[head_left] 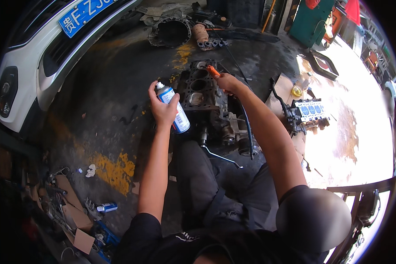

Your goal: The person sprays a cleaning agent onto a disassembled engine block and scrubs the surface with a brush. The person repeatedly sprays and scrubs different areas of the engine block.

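Your left hand (164, 109) is clamped around a blue-and-white spray can (179, 118), with the thumb across its side and a finger raised beside the white top. The can is tilted, its top leaning away from you and toward the left. Whether the finger presses the nozzle cannot be told.

Your right hand (227, 82) is closed on an orange tool (213, 71), whose tip lies over the far right part of the engine block (199, 91). Contact between tip and block cannot be confirmed. The block is in front of you, beyond your knees, with its round bores facing up; the can is just to its left in view. Your hands are apart from each other.

A dark hose (249, 127) runs down to the right of the block. A bent metal bar (220, 155) extends on the near side, above the floor and between your legs.

To the right, a cylinder head (309, 111) sits near a sheet of cardboard (283, 86). At the far side lies a round metal housing (150, 38). A white car bumper (24, 83) occupies the upper left; a second can (107, 207) lies on its side at lower left.
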Demonstrator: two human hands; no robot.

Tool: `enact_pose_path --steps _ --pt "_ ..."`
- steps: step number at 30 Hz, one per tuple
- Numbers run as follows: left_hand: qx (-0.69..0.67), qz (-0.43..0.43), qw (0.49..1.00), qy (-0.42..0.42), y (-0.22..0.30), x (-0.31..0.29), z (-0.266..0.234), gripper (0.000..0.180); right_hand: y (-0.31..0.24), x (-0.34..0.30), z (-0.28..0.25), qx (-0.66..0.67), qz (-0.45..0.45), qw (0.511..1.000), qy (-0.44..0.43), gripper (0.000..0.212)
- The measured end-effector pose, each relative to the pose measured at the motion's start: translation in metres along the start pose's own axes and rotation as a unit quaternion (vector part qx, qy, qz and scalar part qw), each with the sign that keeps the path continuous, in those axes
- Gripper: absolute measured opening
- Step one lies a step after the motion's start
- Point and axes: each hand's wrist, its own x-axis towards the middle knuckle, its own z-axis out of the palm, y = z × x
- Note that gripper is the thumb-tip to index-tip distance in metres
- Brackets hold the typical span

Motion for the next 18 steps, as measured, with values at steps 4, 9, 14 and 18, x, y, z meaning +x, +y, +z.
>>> enact_pose_path --steps 4,9,14,18 --pt "0.004 -0.066 0.993 0.093 -0.01 -0.047 -0.052 0.087 0.001 0.017 0.002 -0.007 -0.013 1.0 0.0 0.055" --pt "0.058 -0.14 0.972 0.181 -0.055 -0.09 -0.126 0.091 -0.01 0.045 0.005 -0.051 -0.01 0.998 -0.02 0.057" --pt "0.141 -0.2 0.952 0.183 -0.132 -0.15 -0.183 0.089 -0.017 0.055 0.009 -0.083 -0.025 0.996 -0.013 0.053" --pt "0.192 -0.236 0.943 0.137 -0.151 -0.201 -0.197 0.088 -0.015 0.046 0.011 -0.108 -0.045 0.993 -0.004 0.053"
